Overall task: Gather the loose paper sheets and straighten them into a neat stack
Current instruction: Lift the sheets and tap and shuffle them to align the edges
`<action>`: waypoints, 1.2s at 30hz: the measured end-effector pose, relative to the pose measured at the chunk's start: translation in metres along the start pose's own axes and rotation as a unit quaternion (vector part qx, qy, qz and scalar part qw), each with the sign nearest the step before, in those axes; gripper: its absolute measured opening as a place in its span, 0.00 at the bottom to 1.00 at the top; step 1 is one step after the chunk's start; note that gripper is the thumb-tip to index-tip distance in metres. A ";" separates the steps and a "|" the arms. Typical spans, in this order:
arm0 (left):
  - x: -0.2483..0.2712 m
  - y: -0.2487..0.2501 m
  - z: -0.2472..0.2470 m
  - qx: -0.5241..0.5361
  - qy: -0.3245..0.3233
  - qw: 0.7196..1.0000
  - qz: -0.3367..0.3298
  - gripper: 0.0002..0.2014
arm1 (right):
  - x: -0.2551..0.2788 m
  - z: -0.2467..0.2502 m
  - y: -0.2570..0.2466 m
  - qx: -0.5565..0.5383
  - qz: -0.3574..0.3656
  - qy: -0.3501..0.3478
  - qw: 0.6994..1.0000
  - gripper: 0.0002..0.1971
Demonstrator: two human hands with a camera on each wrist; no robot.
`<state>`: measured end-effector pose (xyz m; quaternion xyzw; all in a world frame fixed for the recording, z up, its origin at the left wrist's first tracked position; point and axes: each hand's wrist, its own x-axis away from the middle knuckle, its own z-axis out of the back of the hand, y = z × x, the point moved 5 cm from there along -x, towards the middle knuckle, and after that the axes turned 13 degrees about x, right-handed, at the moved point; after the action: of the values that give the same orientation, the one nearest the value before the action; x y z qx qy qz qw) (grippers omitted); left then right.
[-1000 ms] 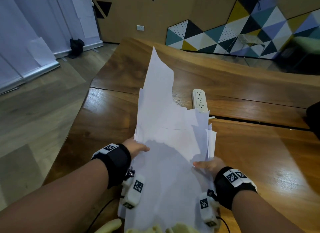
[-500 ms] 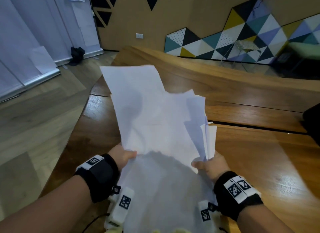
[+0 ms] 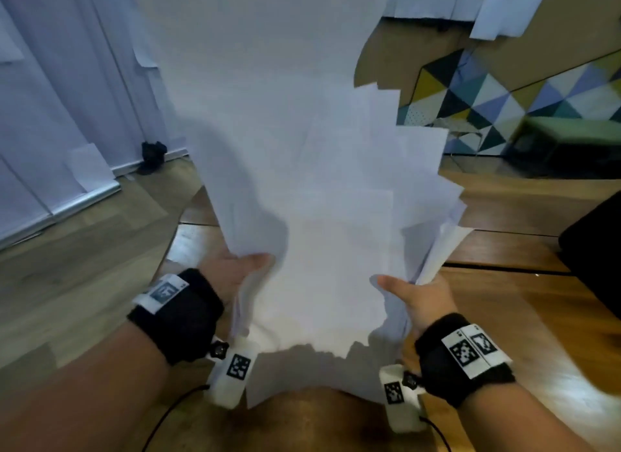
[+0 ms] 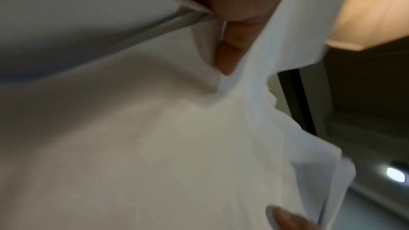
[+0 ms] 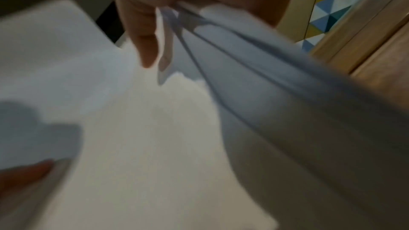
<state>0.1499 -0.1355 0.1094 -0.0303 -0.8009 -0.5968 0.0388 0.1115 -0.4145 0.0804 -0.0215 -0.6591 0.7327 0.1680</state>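
Note:
A bundle of several white paper sheets (image 3: 302, 169) stands almost upright above the wooden table (image 3: 524, 317), its edges ragged and uneven. My left hand (image 3: 240, 270) grips the bundle's lower left side, thumb on the front. My right hand (image 3: 413, 293) pinches the lower right side, thumb on the front and fingers behind. In the left wrist view the paper sheets (image 4: 155, 146) fill the picture below my left hand (image 4: 230, 29). In the right wrist view my right hand (image 5: 159, 32) clamps several fanned sheets (image 5: 243, 76). The sheets' bottom edge hangs just above the table.
A dark object (image 3: 594, 243) sits at the table's right edge. Wooden floor (image 3: 67, 266) lies to the left, with a small black thing (image 3: 153, 154) by the white wall panels. A patterned wall panel (image 3: 504, 92) is behind. More paper sheets (image 3: 463, 4) hang at the top.
Both hands have raised the bundle from lying tilted to nearly upright, so it now covers most of the view ahead. The white power strip on the table is now hidden behind it.

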 end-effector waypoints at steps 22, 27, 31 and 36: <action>0.028 -0.002 -0.026 -0.151 0.041 0.987 -0.046 0.06 | 0.019 0.006 0.002 0.012 -0.007 0.019 1.000 0.17; 0.044 0.029 -0.028 -0.070 0.060 0.991 -0.098 0.07 | 0.040 0.016 -0.033 -0.033 0.102 0.028 0.994 0.16; 0.048 0.042 -0.007 -0.040 -0.021 0.989 -0.142 0.22 | 0.052 0.027 -0.050 -0.067 0.207 -0.076 0.973 0.24; 0.046 0.027 -0.007 -0.042 -0.094 0.988 -0.115 0.40 | 0.030 0.022 -0.020 -0.034 0.123 -0.121 0.984 0.36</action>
<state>0.1064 -0.1340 0.1416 0.0041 -0.7735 -0.6247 -0.1065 0.0819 -0.4253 0.1086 -0.0191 -0.6918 0.7218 -0.0054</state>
